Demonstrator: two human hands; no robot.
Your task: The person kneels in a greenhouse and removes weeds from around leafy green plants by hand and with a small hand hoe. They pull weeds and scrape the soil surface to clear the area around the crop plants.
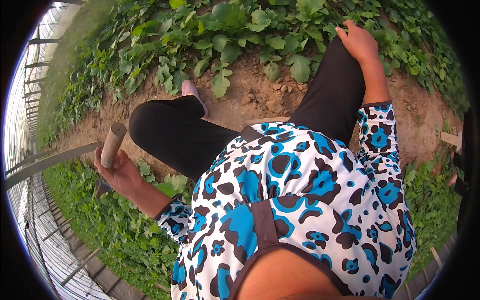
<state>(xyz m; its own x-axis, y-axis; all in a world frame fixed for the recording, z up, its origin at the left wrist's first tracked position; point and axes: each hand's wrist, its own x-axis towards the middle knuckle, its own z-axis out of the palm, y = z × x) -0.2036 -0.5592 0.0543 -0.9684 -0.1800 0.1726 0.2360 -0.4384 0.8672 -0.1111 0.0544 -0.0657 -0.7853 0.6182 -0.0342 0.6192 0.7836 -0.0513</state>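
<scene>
At the left, my left hand [123, 174] holds the rounded wooden handle [113, 144] of a tool, its end pointing up. A dark metal part [102, 187] shows just below the hand; whether it belongs to the same tool I cannot tell. My right hand [358, 41] rests at my right knee, in black trousers [333, 82], with the thumb apart and nothing seen in it. Leafy green plants [277, 41] with lobed leaves grow close beside that hand. Before me lies brown soil [251, 93] between my spread knees.
One pink shoe [193, 93] stands on the soil by the plants. A low wooden edge [268, 120] shows beneath me. More green plants [112, 232] grow behind me on the left. Beyond them is a greenhouse frame [33, 80] with a curved bar [52, 161] near my left hand.
</scene>
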